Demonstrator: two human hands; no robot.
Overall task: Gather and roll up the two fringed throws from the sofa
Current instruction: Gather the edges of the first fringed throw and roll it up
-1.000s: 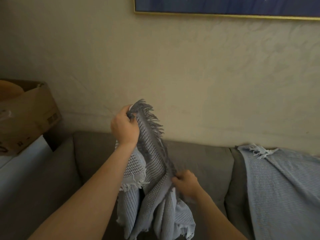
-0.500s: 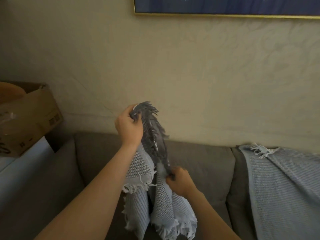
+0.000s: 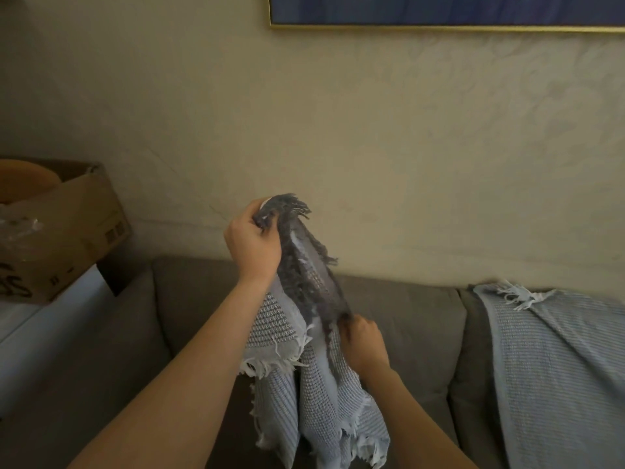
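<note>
Holds one fringed throw up in front of the grey sofa, bunched and hanging in folds. Clamps the left grip round the throw's dark fringed top edge, raised above the sofa back. Pinches the same edge lower down with the right grip, fingers curled tight on the cloth, edge stretched taut between both. Leaves the second throw draped over the sofa back and seat at right, fringe at its top. Shows a cardboard box at left, a gold-framed picture on the wall above.
</note>
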